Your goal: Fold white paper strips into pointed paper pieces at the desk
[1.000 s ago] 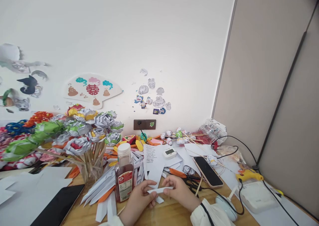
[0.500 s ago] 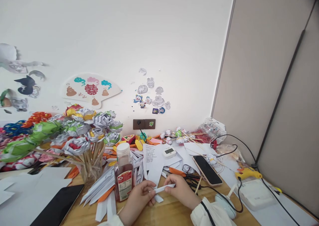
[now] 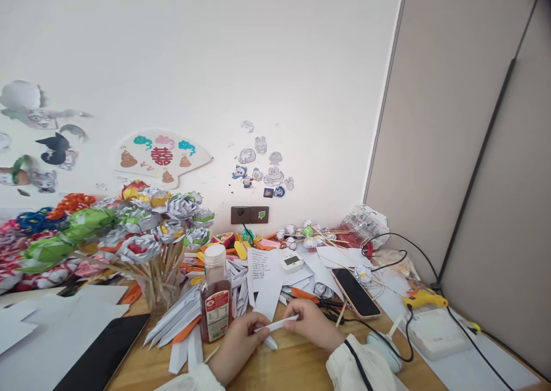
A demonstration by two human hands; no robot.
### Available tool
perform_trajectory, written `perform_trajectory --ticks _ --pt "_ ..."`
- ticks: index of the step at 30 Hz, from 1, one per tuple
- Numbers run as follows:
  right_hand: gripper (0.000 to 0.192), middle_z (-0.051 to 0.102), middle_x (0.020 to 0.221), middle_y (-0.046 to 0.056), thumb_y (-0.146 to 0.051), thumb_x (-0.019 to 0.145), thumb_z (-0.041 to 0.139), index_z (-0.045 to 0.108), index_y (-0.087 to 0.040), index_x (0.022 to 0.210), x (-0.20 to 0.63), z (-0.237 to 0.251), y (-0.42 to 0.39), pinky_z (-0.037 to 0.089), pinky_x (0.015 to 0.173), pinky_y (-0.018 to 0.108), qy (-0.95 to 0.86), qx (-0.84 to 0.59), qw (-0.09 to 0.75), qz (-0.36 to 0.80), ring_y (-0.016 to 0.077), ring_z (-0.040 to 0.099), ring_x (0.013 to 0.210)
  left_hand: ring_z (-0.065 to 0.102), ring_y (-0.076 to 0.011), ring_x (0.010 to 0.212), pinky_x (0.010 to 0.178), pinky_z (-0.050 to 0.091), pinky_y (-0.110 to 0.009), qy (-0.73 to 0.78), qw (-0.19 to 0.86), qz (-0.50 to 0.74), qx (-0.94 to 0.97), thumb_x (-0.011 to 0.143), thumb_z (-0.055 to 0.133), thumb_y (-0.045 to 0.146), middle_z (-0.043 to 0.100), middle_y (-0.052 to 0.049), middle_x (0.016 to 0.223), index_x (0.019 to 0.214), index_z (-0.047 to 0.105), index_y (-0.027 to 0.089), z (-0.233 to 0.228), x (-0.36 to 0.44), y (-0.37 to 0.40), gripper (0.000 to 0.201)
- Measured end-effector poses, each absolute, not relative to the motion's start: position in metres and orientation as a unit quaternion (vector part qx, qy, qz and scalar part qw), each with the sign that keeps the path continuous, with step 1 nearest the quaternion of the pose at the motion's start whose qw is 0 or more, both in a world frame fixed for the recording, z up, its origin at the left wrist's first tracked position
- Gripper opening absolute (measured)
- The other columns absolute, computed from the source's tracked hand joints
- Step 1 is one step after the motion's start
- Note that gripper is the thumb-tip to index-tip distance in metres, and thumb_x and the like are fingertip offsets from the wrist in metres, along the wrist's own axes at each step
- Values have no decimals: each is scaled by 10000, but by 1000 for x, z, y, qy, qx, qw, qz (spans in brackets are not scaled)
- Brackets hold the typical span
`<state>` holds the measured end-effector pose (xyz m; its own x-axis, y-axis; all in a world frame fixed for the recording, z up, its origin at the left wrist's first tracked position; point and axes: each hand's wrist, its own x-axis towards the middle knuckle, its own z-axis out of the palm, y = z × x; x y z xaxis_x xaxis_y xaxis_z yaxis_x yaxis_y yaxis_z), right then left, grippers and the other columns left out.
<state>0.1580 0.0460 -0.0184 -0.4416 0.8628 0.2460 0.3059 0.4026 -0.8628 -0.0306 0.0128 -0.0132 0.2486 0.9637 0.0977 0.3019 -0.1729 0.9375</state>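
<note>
A narrow folded strip of white paper (image 3: 280, 324) stretches between my hands, just above the wooden table (image 3: 284, 371). My left hand (image 3: 243, 336) pinches its left end between thumb and fingers. At the other end, my right hand (image 3: 310, 324) grips the strip with its fingertips. Below the strip, a small white paper flap (image 3: 270, 342) shows beside my left fingers; whether it belongs to the same strip I cannot tell. Close to the left hand stands a bottle of dark red liquid (image 3: 216, 299) with a white cap.
Folded white paper pieces (image 3: 172, 319) lie left of the bottle, before a bunch of paper flowers (image 3: 140, 244) on sticks. A black tablet (image 3: 103, 353) rests at front left. On the right are a phone (image 3: 356, 292), a yellow glue gun (image 3: 424, 299) and black cables.
Both hands keep hold of the paper strip and have shifted only slightly. The view has turned a little to the left, so the background sits slightly differently.
</note>
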Motion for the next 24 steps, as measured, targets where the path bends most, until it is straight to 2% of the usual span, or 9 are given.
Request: perform_trajectory --ticks 3,6,10,14,19,24 --pt "112 590 691 6 -212 662 574 596 -157 756 160 -20 49 409 601 249 -729 -342 369 464 146 551 640 447 -104 513 490 321 -199 485 393 390 677 642 533 257 511 37 530 684 605 132 -11 -32 13 150" --pt "168 599 704 13 -243 653 593 593 -153 796 162 -18 50 425 607 271 -709 -316 378 505 153 575 631 417 -94 476 464 300 -193 479 399 388 679 648 541 288 472 54 493 696 605 133 -12 -33 14 174" --pt "224 592 642 0 -299 677 581 578 -156 849 162 -14 48 420 613 273 -689 -320 385 524 143 578 604 385 -75 438 436 277 -185 469 421 382 676 647 547 318 454 63 485 714 600 126 -16 -34 15 210" --pt "264 585 600 -11 -351 701 552 554 -153 875 164 -15 48 412 594 262 -682 -314 374 545 127 566 560 414 -70 406 415 294 -190 457 461 376 661 610 570 374 499 55 519 746 582 127 -17 -35 14 283" --pt "273 565 571 -25 -350 693 558 544 -158 886 167 -16 51 411 592 261 -694 -320 385 517 126 559 543 389 -62 325 347 265 -188 509 451 363 637 557 589 448 482 73 429 611 534 148 -14 -34 12 310" --pt "297 539 593 -28 -428 680 534 532 -174 835 168 -20 54 426 538 260 -660 -343 394 541 116 542 498 482 -83 377 396 358 -211 472 499 370 625 527 601 469 554 43 485 629 514 148 -18 -37 14 348"
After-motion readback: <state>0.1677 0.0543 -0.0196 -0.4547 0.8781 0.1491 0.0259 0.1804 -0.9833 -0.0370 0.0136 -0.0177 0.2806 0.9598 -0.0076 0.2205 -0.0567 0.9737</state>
